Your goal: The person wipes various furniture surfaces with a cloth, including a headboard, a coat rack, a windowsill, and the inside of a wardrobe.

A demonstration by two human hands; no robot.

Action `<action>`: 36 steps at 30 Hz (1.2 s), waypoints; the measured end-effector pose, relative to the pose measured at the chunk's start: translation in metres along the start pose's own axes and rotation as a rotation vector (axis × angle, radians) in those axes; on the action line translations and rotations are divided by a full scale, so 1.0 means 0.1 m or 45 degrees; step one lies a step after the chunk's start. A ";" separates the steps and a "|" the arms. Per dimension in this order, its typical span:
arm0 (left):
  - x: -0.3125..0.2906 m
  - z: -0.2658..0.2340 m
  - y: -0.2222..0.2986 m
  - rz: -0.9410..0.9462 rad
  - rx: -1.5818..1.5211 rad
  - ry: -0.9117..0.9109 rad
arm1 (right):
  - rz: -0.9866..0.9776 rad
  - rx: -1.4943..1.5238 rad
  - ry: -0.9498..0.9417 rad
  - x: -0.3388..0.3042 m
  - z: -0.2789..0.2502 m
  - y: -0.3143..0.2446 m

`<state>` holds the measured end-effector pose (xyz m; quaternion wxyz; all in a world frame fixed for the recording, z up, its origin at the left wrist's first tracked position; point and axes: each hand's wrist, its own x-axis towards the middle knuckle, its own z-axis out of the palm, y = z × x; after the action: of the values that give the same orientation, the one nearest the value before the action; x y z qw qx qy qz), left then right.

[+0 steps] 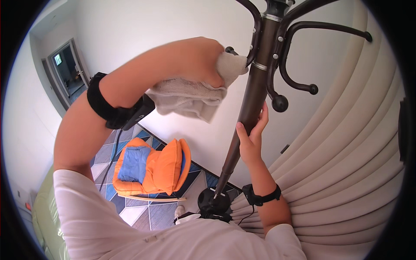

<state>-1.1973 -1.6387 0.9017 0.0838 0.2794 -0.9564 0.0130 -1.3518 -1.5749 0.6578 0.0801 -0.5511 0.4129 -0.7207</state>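
A dark brown coat stand [256, 89] rises in front of me, with curved hooks round its top. My left hand [211, 58] is closed on a light grey-beige cloth [188, 97], which looks like a towel. One bunched end of the cloth presses near a hook on the stand's left side, while its folds hang below my wrist. Lower on the pole, my right hand [251, 138] grips the shaft, thumb in front and fingers round the right side. My left fingers are mostly hidden behind the back of the hand and the cloth.
Pleated beige curtains [320, 160] hang close on the right. An orange cushioned rocking chair [164, 169] with a blue cushion [134, 163] stands on the patterned floor at lower left. The stand's round black base [213, 201] is near my feet. A doorway [69, 65] opens far left.
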 end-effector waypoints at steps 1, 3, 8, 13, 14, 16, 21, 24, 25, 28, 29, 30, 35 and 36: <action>-0.09 0.04 0.11 0.107 0.127 0.094 | 0.018 0.043 -0.015 -0.01 0.00 -0.02; -0.06 0.30 0.16 0.062 0.416 0.326 | 0.025 0.064 -0.032 0.00 0.01 -0.04; 0.13 0.83 0.03 0.221 1.021 1.438 | -0.045 0.010 -0.026 -0.01 -0.03 0.03; 0.00 0.50 0.21 -0.036 0.462 0.759 | -0.062 -0.051 -0.029 -0.07 0.01 0.02; 0.01 0.32 0.27 -0.069 0.150 0.354 | -0.085 -0.046 -0.011 -0.12 -0.01 0.05; 0.11 0.13 0.19 0.005 0.030 0.240 | -0.113 -0.031 -0.007 -0.10 -0.01 0.08; 0.26 -0.01 0.03 -0.253 -0.608 -0.366 | -0.154 -0.163 -0.013 -0.03 0.03 0.04; 0.29 0.07 0.16 -0.019 -0.047 -0.103 | -0.160 -0.242 0.039 -0.01 -0.03 0.04; 0.22 0.25 0.20 0.064 0.130 0.250 | -0.146 -0.257 0.091 0.03 -0.05 0.04; 0.07 0.56 0.09 0.181 0.572 0.779 | -0.127 -0.212 0.057 0.01 0.01 0.01; 0.03 0.62 -0.02 0.182 0.708 0.884 | -0.143 -0.193 0.052 0.00 0.04 -0.02; 0.02 0.66 -0.11 0.185 0.716 0.897 | -0.081 -0.286 -0.020 0.00 0.04 -0.07; -0.09 0.68 -0.25 0.559 0.094 1.152 | -0.219 -0.578 -0.048 0.06 -0.03 -0.03; -0.15 0.65 -0.28 0.547 -0.066 1.097 | -0.243 -0.554 -0.061 0.05 -0.01 -0.03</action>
<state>-1.1796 -1.6591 0.8343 0.4749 0.0425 -0.8707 0.1207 -1.3535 -1.5756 0.6637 -0.0991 -0.6089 0.5024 -0.6058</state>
